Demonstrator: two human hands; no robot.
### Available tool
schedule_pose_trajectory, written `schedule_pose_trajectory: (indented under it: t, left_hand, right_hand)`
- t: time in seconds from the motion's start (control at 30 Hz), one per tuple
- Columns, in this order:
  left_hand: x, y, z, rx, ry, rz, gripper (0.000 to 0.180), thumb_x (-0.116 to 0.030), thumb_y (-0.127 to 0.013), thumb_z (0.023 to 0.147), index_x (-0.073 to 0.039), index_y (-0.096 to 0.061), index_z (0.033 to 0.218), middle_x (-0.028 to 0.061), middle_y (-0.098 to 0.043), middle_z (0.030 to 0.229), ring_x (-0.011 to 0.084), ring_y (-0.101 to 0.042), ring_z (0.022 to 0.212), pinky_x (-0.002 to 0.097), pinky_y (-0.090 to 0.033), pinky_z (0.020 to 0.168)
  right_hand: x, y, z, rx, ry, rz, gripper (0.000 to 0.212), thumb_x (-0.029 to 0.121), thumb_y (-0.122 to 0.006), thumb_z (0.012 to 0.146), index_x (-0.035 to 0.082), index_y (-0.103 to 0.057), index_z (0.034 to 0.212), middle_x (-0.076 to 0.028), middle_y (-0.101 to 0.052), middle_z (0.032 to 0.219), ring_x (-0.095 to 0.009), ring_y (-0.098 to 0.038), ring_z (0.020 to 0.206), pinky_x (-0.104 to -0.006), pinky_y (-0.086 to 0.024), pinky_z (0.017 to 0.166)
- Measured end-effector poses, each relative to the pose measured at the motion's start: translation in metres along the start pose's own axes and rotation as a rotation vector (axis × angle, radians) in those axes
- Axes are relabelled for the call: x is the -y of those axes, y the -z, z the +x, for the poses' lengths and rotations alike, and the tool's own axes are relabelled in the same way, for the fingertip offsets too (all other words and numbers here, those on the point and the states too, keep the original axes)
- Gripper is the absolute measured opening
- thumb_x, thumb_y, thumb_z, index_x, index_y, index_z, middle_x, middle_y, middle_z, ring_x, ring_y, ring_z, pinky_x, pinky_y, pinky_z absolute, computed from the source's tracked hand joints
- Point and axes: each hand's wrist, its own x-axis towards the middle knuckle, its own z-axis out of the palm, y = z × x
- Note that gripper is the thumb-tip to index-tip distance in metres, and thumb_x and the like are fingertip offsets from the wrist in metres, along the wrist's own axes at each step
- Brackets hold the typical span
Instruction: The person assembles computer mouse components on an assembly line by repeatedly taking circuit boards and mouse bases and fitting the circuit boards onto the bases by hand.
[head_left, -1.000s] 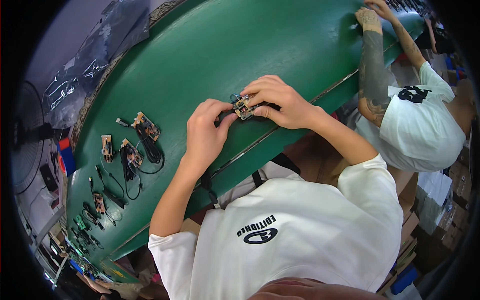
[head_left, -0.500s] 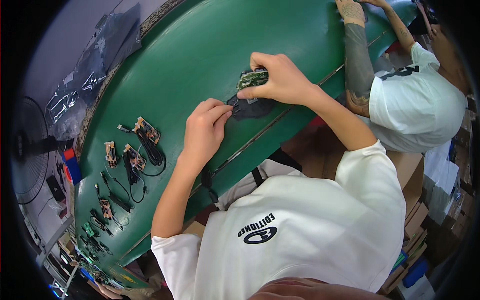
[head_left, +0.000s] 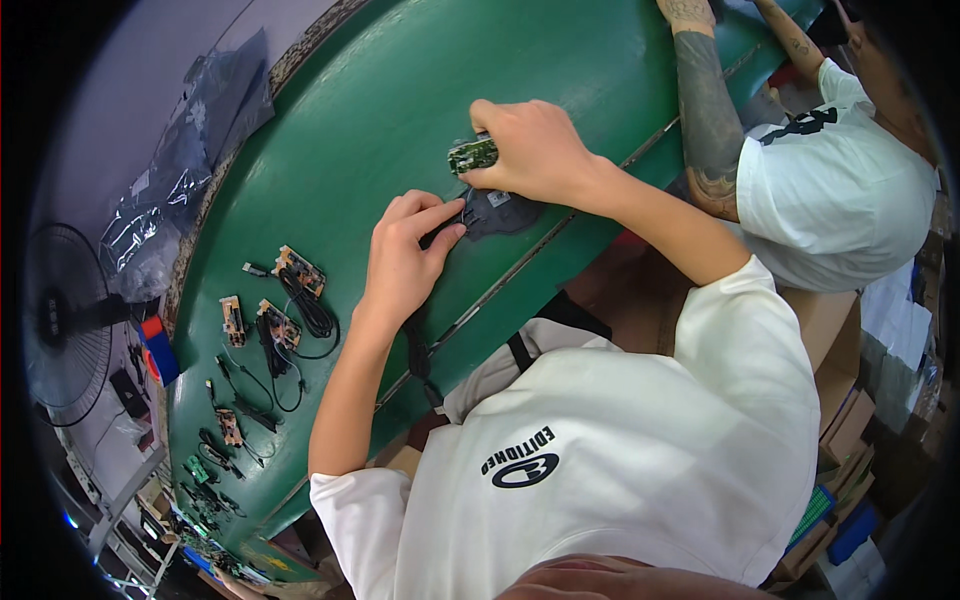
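Observation:
Between the thumb and fingers of my right hand (head_left: 535,150) is a green circuit board (head_left: 473,154), lifted above the green table (head_left: 370,130). Under and beside it lies a flat dark grey housing piece (head_left: 508,215) with a small pale label. My left hand (head_left: 408,245) is at the left edge of this piece, thumb and forefinger pinched near thin wires (head_left: 468,205) that run up towards the board. What exactly sits in the pinch is too small to make out. A dark cable (head_left: 418,350) hangs over the table edge below my left wrist.
Several small boards with coiled black cables (head_left: 312,312) lie on the table at left. A red and blue tape roll (head_left: 155,350), a fan (head_left: 68,322) and clear plastic bags (head_left: 190,170) are beyond the edge. A co-worker's sleeved arm (head_left: 708,100) rests at the upper right.
My right hand has moved a little left with the circuit board. My left hand stays at the housing's edge, its fingers shifted slightly. The whole view has shifted a bit.

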Motion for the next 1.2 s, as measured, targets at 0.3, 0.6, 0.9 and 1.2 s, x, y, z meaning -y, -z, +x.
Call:
schedule_pose_trajectory:
  t: [0.3, 0.6, 0.9, 1.2]
  left_hand:
    - [0.001, -0.003, -0.004, 0.012, -0.001, 0.030, 0.022, -0.003, -0.078, 0.082, -0.001, -0.077, 0.103, 0.0111, -0.068, 0.089, 0.0266, -0.062, 0.085, 0.0351, -0.049, 0.077]
    - [-0.004, 0.008, 0.007, 0.129, 0.178, -0.109, 0.023, 0.001, -0.076, 0.079, 0.000, -0.077, 0.102, 0.0084, -0.070, 0.092, 0.0201, -0.058, 0.081, 0.0328, -0.047, 0.073]
    - [-0.008, 0.009, 0.011, 0.116, 0.220, -0.118, 0.035, 0.000, -0.077, 0.077, -0.002, -0.075, 0.112, 0.0065, -0.064, 0.094, 0.0160, -0.051, 0.076, 0.0302, -0.047, 0.073]
    - [-0.010, 0.016, 0.016, 0.178, 0.091, -0.011, 0.038, -0.003, -0.076, 0.082, -0.004, -0.072, 0.120, 0.0134, -0.066, 0.103, 0.0312, -0.064, 0.087, 0.0379, -0.051, 0.077]
  right_hand:
    - [-0.001, -0.008, 0.020, 0.095, 0.118, -0.022, 0.050, 0.040, -0.086, 0.074, 0.006, -0.053, 0.090, -0.009, -0.067, 0.080, -0.034, -0.063, 0.073, -0.0427, -0.044, 0.069]
    - [-0.003, -0.014, 0.017, 0.019, 0.155, 0.003, 0.050, 0.038, -0.087, 0.073, 0.006, -0.051, 0.088, -0.008, -0.066, 0.077, -0.034, -0.063, 0.071, -0.0428, -0.043, 0.068]
    - [0.000, -0.017, 0.016, -0.016, 0.151, 0.009, 0.048, 0.037, -0.086, 0.074, 0.007, -0.051, 0.088, -0.009, -0.066, 0.077, -0.034, -0.063, 0.071, -0.0436, -0.044, 0.067]
    - [0.014, -0.003, 0.028, 0.276, 0.027, -0.120, 0.050, 0.038, -0.081, 0.077, 0.000, -0.060, 0.101, -0.015, -0.073, 0.095, -0.034, -0.071, 0.089, -0.0457, -0.051, 0.074]
